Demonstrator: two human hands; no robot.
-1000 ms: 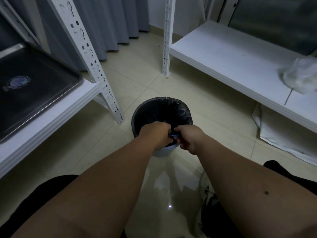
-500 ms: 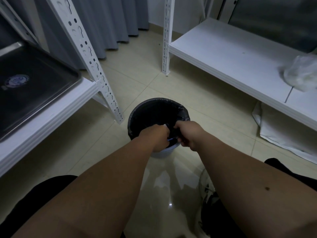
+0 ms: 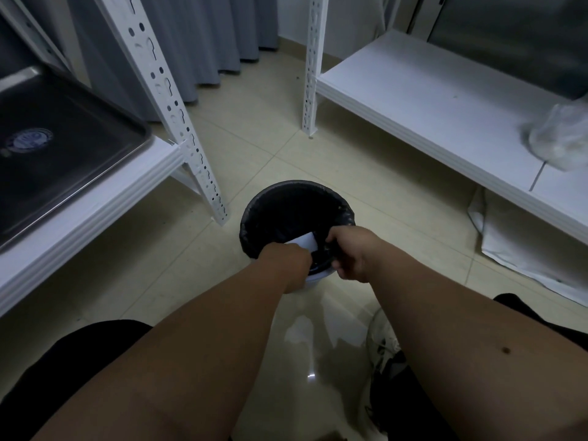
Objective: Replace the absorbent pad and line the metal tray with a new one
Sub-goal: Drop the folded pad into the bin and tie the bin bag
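So both hands are down at the near rim of a small bin [image 3: 296, 214] lined with a black bag, set on the tiled floor between two white shelves. A white corner of the pad [image 3: 304, 241] is seen poking up inside the bin, gripped by the left hand [image 3: 284, 262] with fingers curled. The right hand [image 3: 351, 253] is curled round the bag's edge. The metal tray [image 3: 63, 160] is parked on the left shelf [image 3: 95, 218], well apart. A crumpled plastic bag [image 3: 560, 138] is left on the right shelf.

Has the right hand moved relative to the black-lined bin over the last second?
Yes. The right hand has shifted rightward along the black-lined bin's near rim, away from the left hand.
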